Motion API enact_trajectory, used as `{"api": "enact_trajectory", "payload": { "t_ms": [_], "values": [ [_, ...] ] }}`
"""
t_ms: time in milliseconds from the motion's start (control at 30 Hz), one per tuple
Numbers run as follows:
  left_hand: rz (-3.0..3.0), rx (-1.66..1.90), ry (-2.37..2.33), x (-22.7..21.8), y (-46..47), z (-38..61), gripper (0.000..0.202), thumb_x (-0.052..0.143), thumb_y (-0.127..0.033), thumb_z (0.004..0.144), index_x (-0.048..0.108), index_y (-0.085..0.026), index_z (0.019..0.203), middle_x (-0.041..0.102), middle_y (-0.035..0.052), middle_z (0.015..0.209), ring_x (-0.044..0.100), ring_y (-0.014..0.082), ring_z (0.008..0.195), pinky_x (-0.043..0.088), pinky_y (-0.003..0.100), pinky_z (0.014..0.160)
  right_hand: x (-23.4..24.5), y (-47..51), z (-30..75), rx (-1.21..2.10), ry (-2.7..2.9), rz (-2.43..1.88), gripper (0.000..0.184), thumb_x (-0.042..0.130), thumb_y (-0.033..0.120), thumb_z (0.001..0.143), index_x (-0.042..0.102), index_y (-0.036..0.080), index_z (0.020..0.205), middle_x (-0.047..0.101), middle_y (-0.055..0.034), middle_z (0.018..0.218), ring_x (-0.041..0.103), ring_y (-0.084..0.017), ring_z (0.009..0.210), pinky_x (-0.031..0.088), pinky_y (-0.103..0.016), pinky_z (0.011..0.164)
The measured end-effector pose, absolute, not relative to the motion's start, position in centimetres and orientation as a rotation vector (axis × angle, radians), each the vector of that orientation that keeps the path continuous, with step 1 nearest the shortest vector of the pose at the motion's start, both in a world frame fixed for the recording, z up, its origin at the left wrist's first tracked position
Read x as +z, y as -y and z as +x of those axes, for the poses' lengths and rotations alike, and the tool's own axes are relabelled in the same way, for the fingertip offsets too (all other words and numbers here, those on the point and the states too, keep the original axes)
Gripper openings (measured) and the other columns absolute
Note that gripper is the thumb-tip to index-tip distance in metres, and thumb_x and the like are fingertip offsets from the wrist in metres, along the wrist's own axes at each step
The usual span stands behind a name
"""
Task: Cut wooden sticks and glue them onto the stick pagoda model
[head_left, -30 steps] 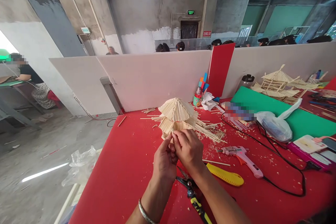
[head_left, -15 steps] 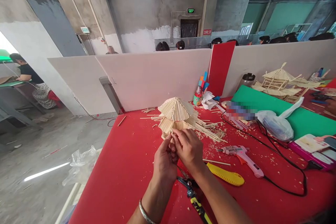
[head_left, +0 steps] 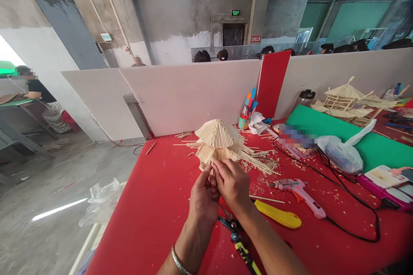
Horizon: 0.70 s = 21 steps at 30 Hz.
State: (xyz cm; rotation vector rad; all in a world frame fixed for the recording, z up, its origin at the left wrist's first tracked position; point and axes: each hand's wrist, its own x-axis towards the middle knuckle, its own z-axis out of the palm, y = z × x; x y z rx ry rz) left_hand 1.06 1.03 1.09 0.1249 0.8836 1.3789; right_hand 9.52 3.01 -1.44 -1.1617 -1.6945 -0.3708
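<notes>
A small pavilion model (head_left: pixel 217 134) made of pale wooden sticks, with a two-tiered roof, stands upright on the red table (head_left: pixel 155 206). My left hand (head_left: pixel 204 191) and my right hand (head_left: pixel 232 182) meet at the front of its lower roof. Both are closed, thumbs and fingers pinched together fingertip to fingertip. Whatever sits between them is too small and covered to name. Part of the model's base is hidden behind my hands. Beneath my wrists lie pliers (head_left: pixel 237 240) with yellow-and-black handles, partly covered by my right arm.
A yellow utility knife (head_left: pixel 277 215) and a pink glue gun (head_left: pixel 305 195) with a black cord lie right of my arm. Loose sticks (head_left: pixel 258 161) and shavings surround the model. Farther right are a green board (head_left: pixel 303 124), a plastic bag (head_left: pixel 340 152) and another stick model (head_left: pixel 343 99).
The whole view has shifted very slightly. My hands keep the same pinch at the model's front, and nothing on the table has visibly moved.
</notes>
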Motion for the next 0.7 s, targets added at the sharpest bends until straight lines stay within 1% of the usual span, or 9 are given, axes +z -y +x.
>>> {"api": "enact_trajectory", "payload": {
  "t_ms": [100, 200, 267, 400, 467, 533, 600, 700],
  "values": [
    [0.123, 1.376, -0.888, 1.1, -1.1, 1.0, 0.025, 0.079, -0.025, 0.061, 0.056, -0.015, 0.062, 0.045, -0.0077, 0.043, 0.032, 0.0022, 0.034, 0.022, 0.015, 0.033, -1.4, -3.1, 9.5, -0.419, 1.702, -1.161, 0.016, 0.054, 0.018, 0.094, 0.067, 0.019, 0.103, 0.068, -0.0035, 0.083, 0.062, -0.013, 0.073, 0.041, -0.024, 0.062],
    [0.132, 1.370, -0.882, 0.9, -1.1, 1.0, 0.025, 0.081, -0.025, 0.058, 0.060, -0.014, 0.067, 0.044, -0.0082, 0.043, 0.031, 0.0020, 0.035, 0.021, 0.014, 0.034, -1.4, -3.0, 9.4, -0.383, 1.690, -1.155, 0.016, 0.052, 0.017, 0.094, 0.066, 0.018, 0.102, 0.067, -0.0043, 0.084, 0.062, -0.014, 0.075, 0.043, -0.024, 0.064],
    [0.151, 1.360, -0.874, 0.9, -0.9, 1.0, 0.027, 0.082, -0.025, 0.056, 0.060, -0.014, 0.067, 0.044, -0.0084, 0.044, 0.032, 0.0021, 0.036, 0.023, 0.015, 0.035, -1.4, -2.8, 9.5, -0.270, 1.654, -1.135, 0.016, 0.051, 0.017, 0.095, 0.065, 0.018, 0.102, 0.067, -0.0047, 0.085, 0.062, -0.014, 0.078, 0.046, -0.024, 0.068],
    [0.274, 1.320, -0.838, 0.8, -0.1, 1.1, 0.030, 0.084, -0.029, 0.057, 0.059, -0.014, 0.063, 0.049, -0.0066, 0.050, 0.038, 0.0027, 0.041, 0.032, 0.015, 0.040, -1.4, -1.4, 10.3, 0.105, 1.583, -1.050, 0.016, 0.047, 0.020, 0.097, 0.063, 0.020, 0.098, 0.065, -0.0041, 0.087, 0.062, -0.014, 0.084, 0.050, -0.024, 0.075],
    [0.365, 1.295, -0.806, 0.8, 0.2, 1.2, 0.027, 0.083, -0.028, 0.058, 0.063, -0.013, 0.069, 0.052, -0.0054, 0.054, 0.043, 0.0036, 0.045, 0.036, 0.015, 0.043, -1.4, -0.5, 11.0, 0.216, 1.542, -1.030, 0.015, 0.047, 0.021, 0.097, 0.062, 0.021, 0.096, 0.064, -0.0035, 0.088, 0.062, -0.014, 0.085, 0.051, -0.025, 0.077],
    [0.428, 1.261, -0.793, 0.7, 0.5, 1.3, 0.027, 0.083, -0.029, 0.059, 0.067, -0.012, 0.074, 0.058, -0.0029, 0.061, 0.048, 0.0048, 0.049, 0.040, 0.016, 0.046, -1.3, 0.4, 11.9, 0.238, 1.519, -1.038, 0.015, 0.047, 0.022, 0.097, 0.062, 0.022, 0.094, 0.064, -0.0026, 0.088, 0.062, -0.014, 0.084, 0.051, -0.025, 0.076],
    [0.494, 1.200, -0.795, 0.6, 0.7, 1.4, 0.028, 0.083, -0.032, 0.060, 0.066, -0.013, 0.070, 0.060, -0.0015, 0.063, 0.051, 0.0060, 0.048, 0.038, 0.016, 0.042, -1.3, 1.3, 13.0, 0.235, 1.538, -1.052, 0.016, 0.047, 0.023, 0.097, 0.063, 0.023, 0.093, 0.064, -0.0019, 0.086, 0.062, -0.013, 0.081, 0.050, -0.024, 0.074],
    [0.629, 1.071, -0.833, 0.3, 0.9, 1.5, 0.029, 0.085, -0.034, 0.061, 0.066, -0.013, 0.069, 0.059, -0.0013, 0.058, 0.048, 0.0062, 0.042, 0.033, 0.016, 0.036, -1.5, 2.5, 14.8, 0.283, 1.631, -1.059, 0.017, 0.047, 0.023, 0.097, 0.063, 0.023, 0.093, 0.063, -0.0020, 0.085, 0.062, -0.013, 0.080, 0.050, -0.024, 0.073]
  ]
}}
